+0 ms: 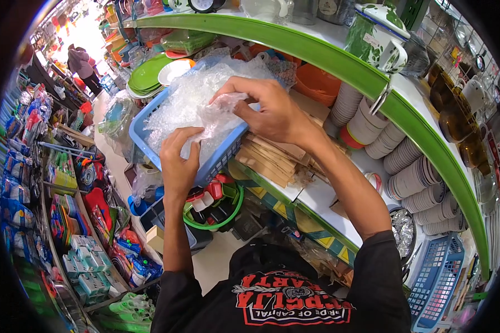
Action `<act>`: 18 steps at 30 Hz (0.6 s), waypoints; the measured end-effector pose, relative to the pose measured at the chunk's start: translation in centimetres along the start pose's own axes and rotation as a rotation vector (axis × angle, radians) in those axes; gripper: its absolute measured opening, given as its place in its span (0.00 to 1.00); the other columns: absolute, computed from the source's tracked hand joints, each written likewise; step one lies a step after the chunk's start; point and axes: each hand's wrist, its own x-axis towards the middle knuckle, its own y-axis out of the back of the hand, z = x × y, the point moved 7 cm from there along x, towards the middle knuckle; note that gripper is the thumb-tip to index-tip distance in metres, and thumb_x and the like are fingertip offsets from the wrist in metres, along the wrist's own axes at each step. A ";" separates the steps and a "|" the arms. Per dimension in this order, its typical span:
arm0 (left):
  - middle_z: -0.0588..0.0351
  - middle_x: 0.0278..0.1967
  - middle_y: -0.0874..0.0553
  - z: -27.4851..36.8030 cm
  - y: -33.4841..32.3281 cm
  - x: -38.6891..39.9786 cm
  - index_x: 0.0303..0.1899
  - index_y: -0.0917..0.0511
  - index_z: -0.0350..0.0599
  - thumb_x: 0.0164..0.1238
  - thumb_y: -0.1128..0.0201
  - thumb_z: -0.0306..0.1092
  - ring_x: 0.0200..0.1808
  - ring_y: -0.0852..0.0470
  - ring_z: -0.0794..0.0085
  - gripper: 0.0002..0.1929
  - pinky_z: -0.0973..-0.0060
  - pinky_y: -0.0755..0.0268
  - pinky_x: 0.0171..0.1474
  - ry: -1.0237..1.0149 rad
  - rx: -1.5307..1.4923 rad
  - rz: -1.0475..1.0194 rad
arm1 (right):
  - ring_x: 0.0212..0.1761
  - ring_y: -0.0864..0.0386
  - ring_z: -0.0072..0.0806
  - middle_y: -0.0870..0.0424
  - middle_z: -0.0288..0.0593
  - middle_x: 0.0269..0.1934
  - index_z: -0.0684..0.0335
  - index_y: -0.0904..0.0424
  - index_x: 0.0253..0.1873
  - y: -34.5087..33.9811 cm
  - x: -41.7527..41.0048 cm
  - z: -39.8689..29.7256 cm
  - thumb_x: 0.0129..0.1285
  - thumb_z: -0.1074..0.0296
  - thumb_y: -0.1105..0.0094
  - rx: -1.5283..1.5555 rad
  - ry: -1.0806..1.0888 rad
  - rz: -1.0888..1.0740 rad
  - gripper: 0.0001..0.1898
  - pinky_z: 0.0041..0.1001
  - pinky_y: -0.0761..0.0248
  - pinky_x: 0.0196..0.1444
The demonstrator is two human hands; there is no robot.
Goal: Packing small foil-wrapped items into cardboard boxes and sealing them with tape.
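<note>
A blue plastic basket (150,152) stands before me, heaped with crumpled clear plastic (171,106) that looks like thin bags or film. Above the heap, a separate crumpled piece of clear plastic (221,111) stretches between my hands. My right hand (271,104) pinches its upper end between thumb and fingers, over the basket's right side. At the lower end, the fingertips of my left hand (178,150) hold the plastic near the basket's front edge. The bottom of the basket is hidden by its contents.
A green-edged shelf (316,39) curves overhead, bearing an enamel pot (377,37). Flat wooden pieces (271,160) and stacked cups (414,179) lie to the right. Green plates (148,75) sit behind the basket. Below is a green tub (212,227); a person (82,66) stands far down the aisle.
</note>
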 end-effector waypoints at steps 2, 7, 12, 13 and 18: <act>0.47 0.40 0.15 0.9 0.5 0.5 0.42 0.16 0.40 0.59 0.35 0.19 0.46 0.16 0.54 0.10 0.69 0.29 0.55 -0.043 -0.023 0.113 | 0.43 0.18 0.26 0.13 0.44 0.44 0.65 0.17 0.50 1.4 -0.4 -0.9 0.73 0.66 0.43 0.009 0.043 0.029 0.10 0.27 0.25 0.48; 0.47 0.50 0.21 0.5 0.6 -1.0 0.56 0.25 0.34 0.58 0.32 0.22 0.55 0.20 0.62 0.22 0.66 0.30 0.60 -0.023 -0.343 0.464 | 0.49 0.19 0.25 0.14 0.41 0.44 0.66 0.17 0.50 4.0 -1.4 -4.3 0.76 0.60 0.46 0.106 0.118 0.100 0.14 0.26 0.29 0.56; 0.39 0.70 0.32 0.4 -2.6 -4.3 0.73 0.38 0.33 0.70 0.38 0.29 0.69 0.30 0.61 0.32 0.64 0.37 0.71 -0.046 -0.085 0.338 | 0.45 0.18 0.30 0.15 0.47 0.42 0.68 0.20 0.45 7.0 -3.6 -8.7 0.76 0.61 0.48 0.227 0.295 0.212 0.14 0.30 0.25 0.52; 0.39 0.70 0.32 0.7 -3.0 -4.1 0.73 0.38 0.33 0.70 0.38 0.29 0.69 0.30 0.61 0.32 0.64 0.37 0.71 -0.051 -0.099 0.331 | 0.42 0.16 0.33 0.16 0.51 0.40 0.67 0.22 0.43 7.7 -4.2 -9.5 0.75 0.60 0.46 0.274 0.379 0.216 0.14 0.31 0.22 0.46; 0.34 0.68 0.29 7.5 -2.5 -0.7 0.75 0.43 0.35 0.63 0.27 0.44 0.68 0.26 0.54 0.45 0.61 0.38 0.72 -0.286 -0.327 0.006 | 0.37 0.17 0.32 0.17 0.50 0.36 0.69 0.21 0.41 9.7 -7.8 -9.5 0.76 0.59 0.44 0.385 0.287 0.198 0.16 0.29 0.23 0.40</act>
